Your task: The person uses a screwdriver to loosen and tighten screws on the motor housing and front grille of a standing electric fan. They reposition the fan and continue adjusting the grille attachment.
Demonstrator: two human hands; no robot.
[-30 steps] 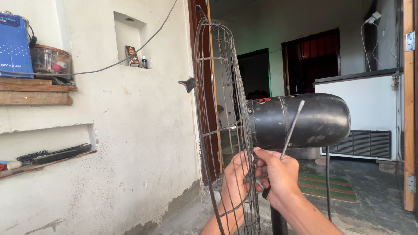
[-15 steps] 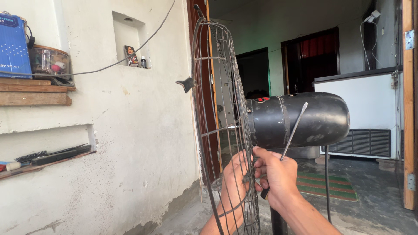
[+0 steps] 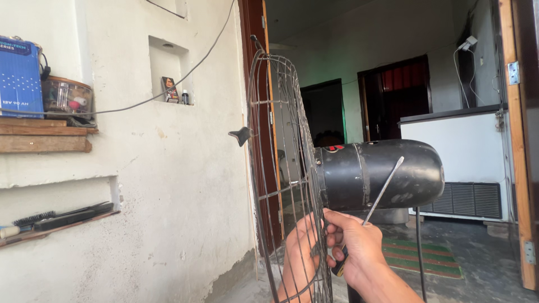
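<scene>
Fan motor housing point(image 3: 379, 175), one black drum, is sitting behind one wire fan guard point(image 3: 286, 168) beside a plastered wall point(image 3: 168, 185). Right hand point(image 3: 353, 247) is gripping one screwdriver point(image 3: 377, 199) in a closed fist, shaft slanting up across the motor. Left hand point(image 3: 300, 249) is reaching behind the guard's lower wires; its grip cannot be told.

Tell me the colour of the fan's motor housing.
Black, on the rounded metal motor housing; the head view shows it.
</scene>
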